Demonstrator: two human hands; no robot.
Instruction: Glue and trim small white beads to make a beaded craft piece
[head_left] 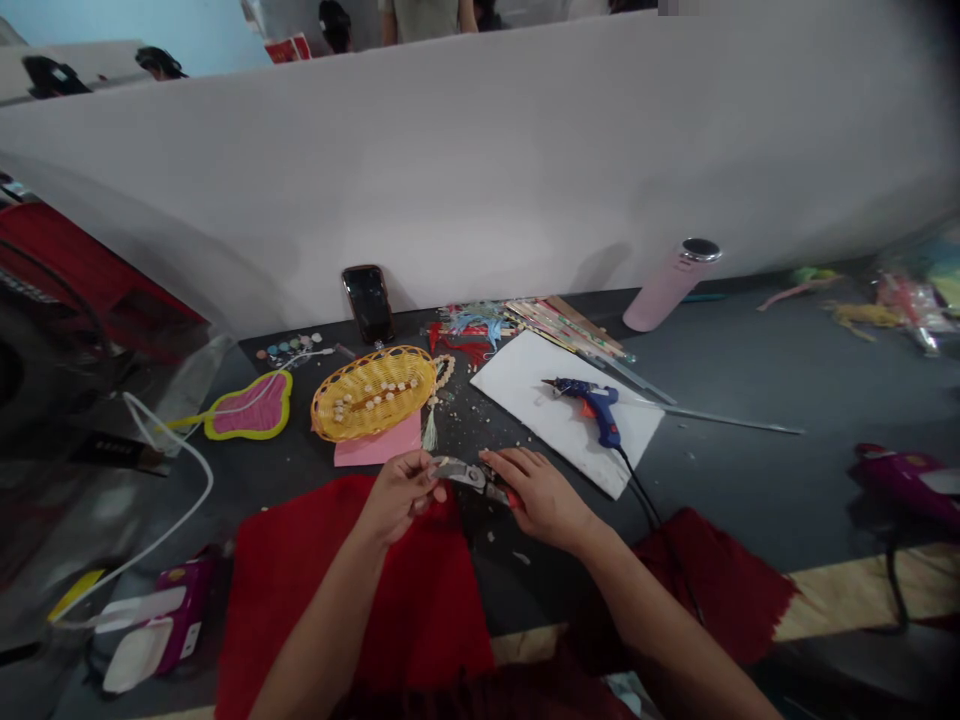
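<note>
My right hand (544, 497) is wrapped round the red-handled grips of pruning shears (474, 477), whose metal blades point left. At the blade tips, my left hand (401, 494) has its fingers closed in a pinch on a small pale piece, mostly hidden by the fingers and too small to name. Beneath my left forearm lies a red cloth (427, 600). Just beyond my hands stands a yellow woven basket (322, 425) with small white beads in it, partly over a pink sheet (379, 447). A pale green tassel (430, 430) hangs off a beaded loop beside the basket.
A blue glue gun (592, 400) rests on a white board (517, 380), its cord running toward me. Behind are bundled sticks and tassels (480, 325), a phone (369, 303) and a pink bottle (667, 290). A pink-and-yellow fan (251, 408) lies left. A white partition (480, 170) closes the back.
</note>
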